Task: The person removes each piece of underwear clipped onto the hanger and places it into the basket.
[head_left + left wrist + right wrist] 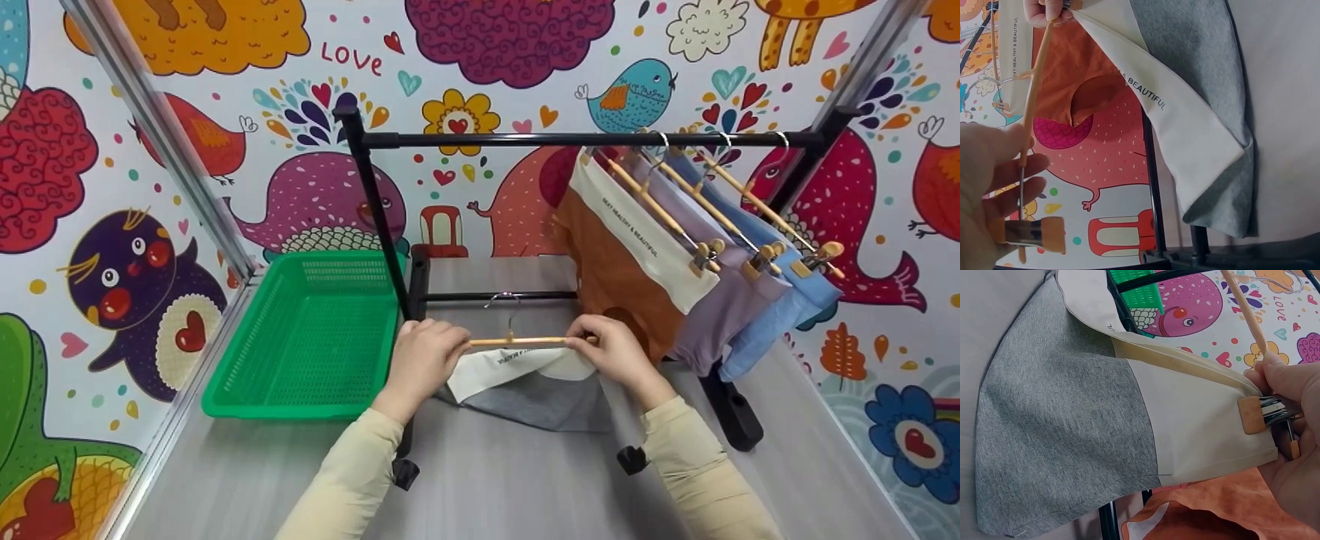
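Both hands hold a wooden clip hanger (544,341) level, its metal hook upward, in front of the rack. The left hand (426,360) grips its left end; in the left wrist view the clip (1051,234) there has no cloth in it. My right hand (619,356) holds the other end, where a clip (1250,415) bites the cream waistband of grey shorts (555,401). The shorts hang from that side. Their waistband (1185,140), printed "BEAUTIFUL", droops and folds over toward the left.
A black garment rack (480,139) stands behind the hands. On its right side hang rust-brown shorts (611,259), purple shorts (701,334) and blue shorts (772,322) on clip hangers. Left of the rack is a green plastic basket (292,411) on the grey table (517,487).
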{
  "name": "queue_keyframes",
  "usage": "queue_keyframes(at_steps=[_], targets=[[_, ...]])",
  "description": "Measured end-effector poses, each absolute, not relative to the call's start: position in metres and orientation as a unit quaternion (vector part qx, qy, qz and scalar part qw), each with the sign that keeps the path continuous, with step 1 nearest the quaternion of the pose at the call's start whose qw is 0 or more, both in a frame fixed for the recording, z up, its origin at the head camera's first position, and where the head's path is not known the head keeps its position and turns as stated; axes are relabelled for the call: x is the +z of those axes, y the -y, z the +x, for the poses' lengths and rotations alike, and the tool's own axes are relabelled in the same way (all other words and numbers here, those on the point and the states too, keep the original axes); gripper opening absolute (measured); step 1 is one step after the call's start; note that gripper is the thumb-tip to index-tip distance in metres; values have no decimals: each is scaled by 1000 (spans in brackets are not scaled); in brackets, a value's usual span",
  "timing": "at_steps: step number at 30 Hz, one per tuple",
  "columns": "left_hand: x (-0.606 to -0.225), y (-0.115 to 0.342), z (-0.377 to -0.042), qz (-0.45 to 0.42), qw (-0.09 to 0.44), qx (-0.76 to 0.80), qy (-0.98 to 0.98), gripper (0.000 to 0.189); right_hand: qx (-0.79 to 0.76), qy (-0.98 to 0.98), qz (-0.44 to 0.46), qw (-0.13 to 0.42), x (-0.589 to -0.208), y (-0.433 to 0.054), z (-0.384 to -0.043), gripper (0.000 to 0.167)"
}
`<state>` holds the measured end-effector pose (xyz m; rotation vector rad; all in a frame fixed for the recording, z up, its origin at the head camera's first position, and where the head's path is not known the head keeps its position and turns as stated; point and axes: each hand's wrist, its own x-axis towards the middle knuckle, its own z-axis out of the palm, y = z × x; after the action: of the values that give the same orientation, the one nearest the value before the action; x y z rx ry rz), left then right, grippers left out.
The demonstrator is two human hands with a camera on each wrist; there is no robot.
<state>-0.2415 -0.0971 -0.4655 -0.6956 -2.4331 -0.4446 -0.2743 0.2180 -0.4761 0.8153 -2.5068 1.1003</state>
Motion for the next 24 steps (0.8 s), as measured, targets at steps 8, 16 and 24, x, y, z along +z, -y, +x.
queue_keyframes(at_steps=[8, 16, 24], targets=[[-468, 96, -241, -266, 318, -165, 895, 5, 388, 868, 277, 136, -477, -219, -274, 12], [-472, 95, -242, -265, 350, -161, 884, 4, 394, 869, 276, 117, -474, -220, -273, 9], [-475, 96, -244, -257, 362, -157, 882, 6, 394, 870, 282, 97, -467, -222, -273, 10]])
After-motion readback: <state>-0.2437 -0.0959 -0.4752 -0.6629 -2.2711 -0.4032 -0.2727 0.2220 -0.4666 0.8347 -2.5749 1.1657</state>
